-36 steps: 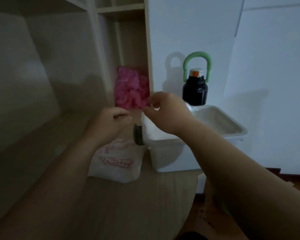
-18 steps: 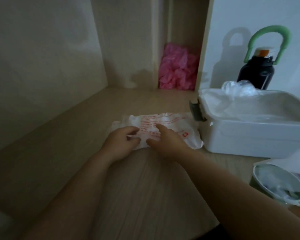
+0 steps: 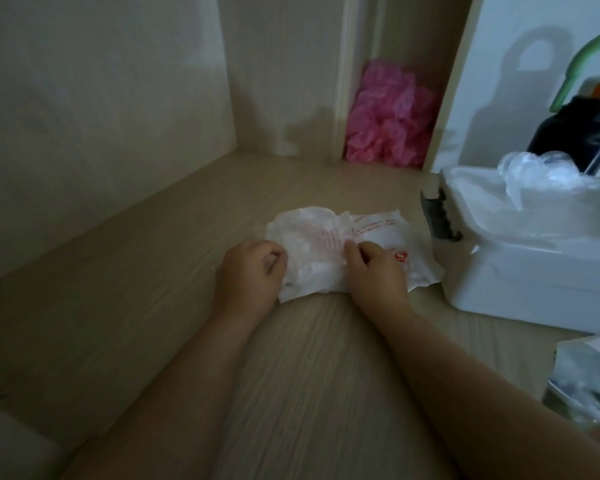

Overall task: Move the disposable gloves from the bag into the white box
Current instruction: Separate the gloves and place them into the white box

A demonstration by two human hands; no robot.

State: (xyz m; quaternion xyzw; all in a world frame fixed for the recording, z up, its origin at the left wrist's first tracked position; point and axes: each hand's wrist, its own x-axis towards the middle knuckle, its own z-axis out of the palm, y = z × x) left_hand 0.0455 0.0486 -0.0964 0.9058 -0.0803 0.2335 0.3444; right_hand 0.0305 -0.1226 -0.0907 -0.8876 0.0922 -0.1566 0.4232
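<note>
While the crumpled white bag (image 3: 329, 251) with red print lies flat on the wooden surface (image 3: 291, 375), both hands grip it at its near edge. The left hand (image 3: 248, 275) rests at the bag's left end with its fingers (image 3: 274, 263) curled inward, pinching the plastic. The right hand (image 3: 374, 275) sits on the middle of the bag, its fingers (image 3: 355, 252) curled and bunching the film beneath them. What the bag holds cannot be made out through the film. The white box (image 3: 534, 282) stands open just beside the bag's right end, with a dark latch (image 3: 439, 216) on the side facing the bag. A heap of clear disposable gloves (image 3: 541, 174) lies in the box toward its far side, rising above the rim. A black bottle (image 3: 575, 133) with a green handle stands behind the box. A pink plastic bundle (image 3: 388, 116) fills a narrow compartment at the back. A container (image 3: 586, 382) with clear wrap sits at the lower right edge.
</note>
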